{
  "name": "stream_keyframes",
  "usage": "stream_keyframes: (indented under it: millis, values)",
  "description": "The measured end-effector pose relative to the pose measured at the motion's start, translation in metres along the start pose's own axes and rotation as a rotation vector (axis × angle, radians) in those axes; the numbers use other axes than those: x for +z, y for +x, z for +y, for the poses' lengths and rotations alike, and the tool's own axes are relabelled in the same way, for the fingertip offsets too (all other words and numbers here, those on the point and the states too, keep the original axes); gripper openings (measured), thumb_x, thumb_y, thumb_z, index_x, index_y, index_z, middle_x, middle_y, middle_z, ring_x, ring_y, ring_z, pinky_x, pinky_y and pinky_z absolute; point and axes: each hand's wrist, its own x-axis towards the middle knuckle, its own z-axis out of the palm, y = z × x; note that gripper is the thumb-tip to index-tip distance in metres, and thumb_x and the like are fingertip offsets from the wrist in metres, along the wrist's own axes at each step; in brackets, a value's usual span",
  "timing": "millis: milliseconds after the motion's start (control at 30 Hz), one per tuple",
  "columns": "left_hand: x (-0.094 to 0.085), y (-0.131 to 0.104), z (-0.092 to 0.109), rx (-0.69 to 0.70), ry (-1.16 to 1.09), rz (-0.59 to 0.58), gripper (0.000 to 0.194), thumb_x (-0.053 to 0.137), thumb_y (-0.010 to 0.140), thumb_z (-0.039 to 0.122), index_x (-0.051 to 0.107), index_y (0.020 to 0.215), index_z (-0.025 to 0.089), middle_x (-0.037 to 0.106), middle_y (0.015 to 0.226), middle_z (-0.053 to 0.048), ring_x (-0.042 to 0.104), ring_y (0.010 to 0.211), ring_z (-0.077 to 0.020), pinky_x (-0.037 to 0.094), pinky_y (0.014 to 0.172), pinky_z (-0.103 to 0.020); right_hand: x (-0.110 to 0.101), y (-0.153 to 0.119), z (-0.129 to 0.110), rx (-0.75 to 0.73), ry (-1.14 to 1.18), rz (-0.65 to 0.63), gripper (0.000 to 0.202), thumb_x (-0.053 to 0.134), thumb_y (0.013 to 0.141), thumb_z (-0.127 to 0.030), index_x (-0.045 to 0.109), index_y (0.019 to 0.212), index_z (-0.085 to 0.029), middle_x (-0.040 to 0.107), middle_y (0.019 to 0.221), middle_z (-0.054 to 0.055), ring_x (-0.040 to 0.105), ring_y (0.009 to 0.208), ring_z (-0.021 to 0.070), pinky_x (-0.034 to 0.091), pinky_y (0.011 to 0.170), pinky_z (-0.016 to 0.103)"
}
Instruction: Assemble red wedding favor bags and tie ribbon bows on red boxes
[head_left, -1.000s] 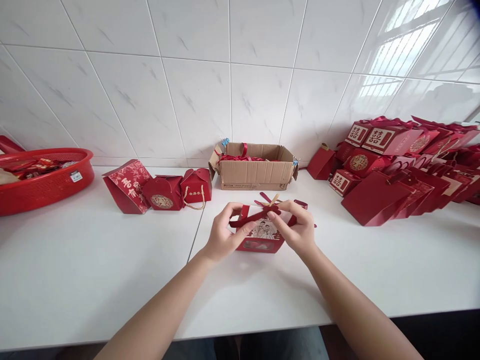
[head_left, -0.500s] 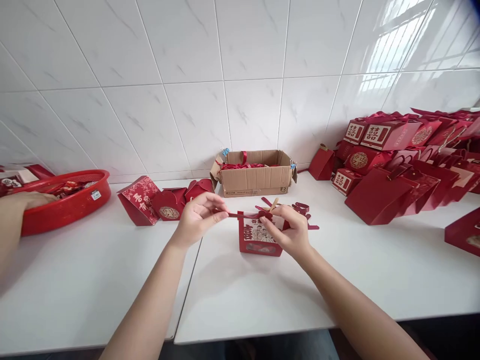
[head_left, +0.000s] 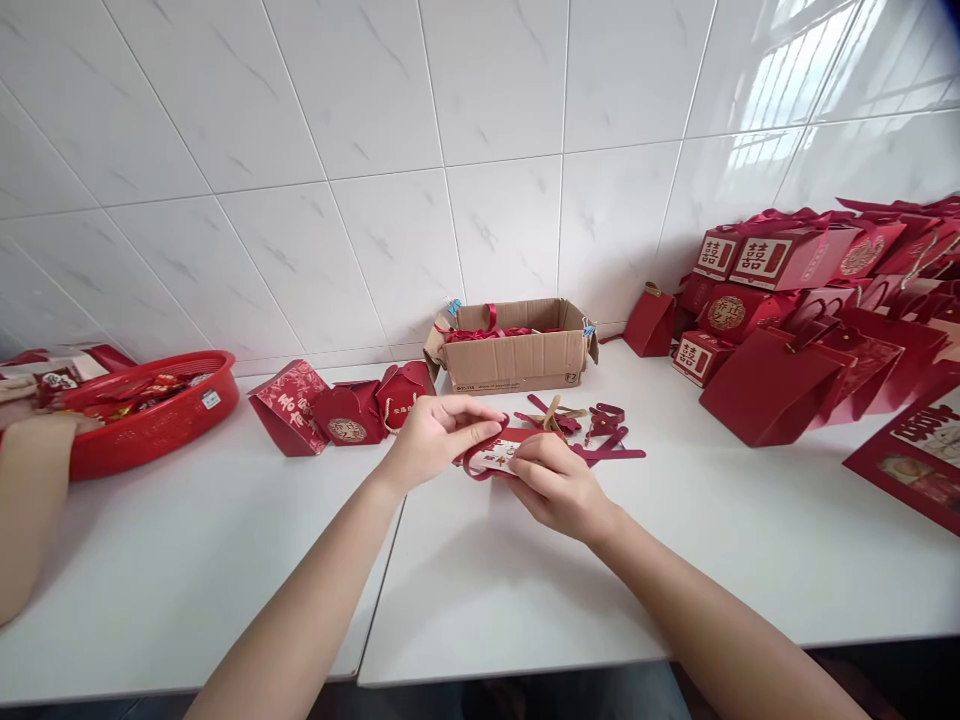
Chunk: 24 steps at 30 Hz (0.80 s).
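Note:
In the middle of the table, a small red gift box with a white printed panel is tilted between my hands. My left hand pinches a dark red strap, which curves in a loop beside the box's left end. My right hand is closed around the box's right part, fingers over its top and front. Fingers hide much of the box. Just behind my right hand lie several loose dark red straps and a tan strip.
A cardboard box holding red ribbon stands by the tiled wall. Several red boxes sit to the left, and a pile of gift boxes and bags to the right. Another person's hand is at a red plastic basket of wrapped sweets.
The gift box has been lifted and tilted. My right hand has shifted from the strap onto the box, and the strap now loops at its left. The other person's hand holds items above the basket.

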Motion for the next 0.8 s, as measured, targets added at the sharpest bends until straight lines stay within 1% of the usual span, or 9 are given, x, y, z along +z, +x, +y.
stream_keyframes:
  millis: [67,133,200,333,400,500,567,700,800]
  values:
    - [-0.005,-0.004,-0.009,-0.015,0.027,-0.094,0.02,0.065,0.082,0.031,0.074,0.091,0.016,0.074,0.086,-0.009,0.07,0.075,-0.0196,0.059,0.061,-0.026,0.0,0.001,0.002,0.003,0.0,0.002,0.015,0.055,0.084,-0.009,0.061,0.088,-0.022,0.061,0.08,0.005,0.059,0.073,0.0153,0.053,0.064,0.029]
    - [-0.011,-0.008,-0.016,0.011,0.045,-0.168,0.021,0.059,0.086,0.028,0.074,0.098,0.018,0.074,0.093,-0.009,0.07,0.084,-0.0204,0.059,0.069,-0.028,-0.001,0.002,0.003,0.002,0.017,0.01,0.015,0.055,0.084,-0.008,0.061,0.09,-0.021,0.061,0.079,0.005,0.059,0.073,0.0153,0.053,0.063,0.029]
    - [-0.015,-0.012,-0.023,0.052,0.06,-0.217,0.022,0.057,0.087,0.026,0.073,0.102,0.02,0.072,0.1,-0.009,0.068,0.09,-0.0208,0.058,0.074,-0.029,-0.003,0.004,0.003,0.0,0.048,0.013,0.015,0.056,0.084,-0.008,0.06,0.093,-0.02,0.059,0.078,0.005,0.058,0.071,0.0151,0.053,0.063,0.029]
    - [-0.016,-0.022,-0.031,0.143,0.055,-0.301,0.024,0.057,0.088,0.028,0.07,0.108,0.022,0.07,0.099,-0.011,0.065,0.087,-0.02,0.057,0.075,-0.032,-0.008,0.006,0.003,0.013,0.109,-0.01,0.014,0.056,0.085,-0.012,0.06,0.095,-0.021,0.057,0.079,0.005,0.057,0.069,0.0144,0.053,0.061,0.03]
    - [-0.011,-0.026,-0.032,0.159,0.046,-0.264,0.023,0.056,0.089,0.03,0.071,0.104,0.021,0.069,0.099,-0.011,0.064,0.087,-0.0199,0.056,0.075,-0.032,-0.009,0.007,0.002,0.016,0.126,-0.028,0.013,0.056,0.085,-0.012,0.06,0.093,-0.021,0.057,0.079,0.005,0.057,0.068,0.014,0.053,0.06,0.029]
    - [0.0,-0.031,-0.032,0.148,0.008,-0.122,0.026,0.052,0.091,0.033,0.073,0.096,0.02,0.068,0.102,-0.011,0.063,0.095,-0.0214,0.055,0.078,-0.031,-0.01,0.008,-0.001,0.027,0.127,-0.046,0.012,0.055,0.085,-0.013,0.061,0.092,-0.021,0.057,0.078,0.005,0.056,0.067,0.0139,0.053,0.06,0.029]
    - [0.007,-0.034,-0.033,0.113,-0.055,-0.071,0.028,0.051,0.091,0.036,0.073,0.092,0.018,0.068,0.097,-0.011,0.063,0.091,-0.0214,0.055,0.074,-0.03,-0.01,0.008,-0.003,0.035,0.126,-0.045,0.011,0.055,0.086,-0.014,0.061,0.092,-0.021,0.057,0.078,0.005,0.057,0.067,0.0143,0.053,0.059,0.029]
    - [0.012,-0.037,-0.033,0.046,-0.156,-0.069,0.031,0.053,0.089,0.04,0.072,0.082,0.015,0.065,0.079,-0.009,0.061,0.074,-0.0193,0.053,0.064,-0.03,-0.01,0.008,-0.006,0.05,0.15,-0.036,0.013,0.058,0.084,-0.014,0.061,0.095,-0.021,0.058,0.079,0.005,0.058,0.068,0.0149,0.053,0.058,0.029]
    - [0.012,-0.038,-0.031,0.03,-0.188,-0.076,0.032,0.054,0.089,0.042,0.072,0.087,0.016,0.066,0.078,-0.008,0.06,0.071,-0.0182,0.052,0.061,-0.029,-0.01,0.009,-0.007,0.07,0.21,-0.02,0.016,0.059,0.082,-0.011,0.061,0.095,-0.019,0.059,0.079,0.006,0.06,0.072,0.0158,0.053,0.06,0.03]
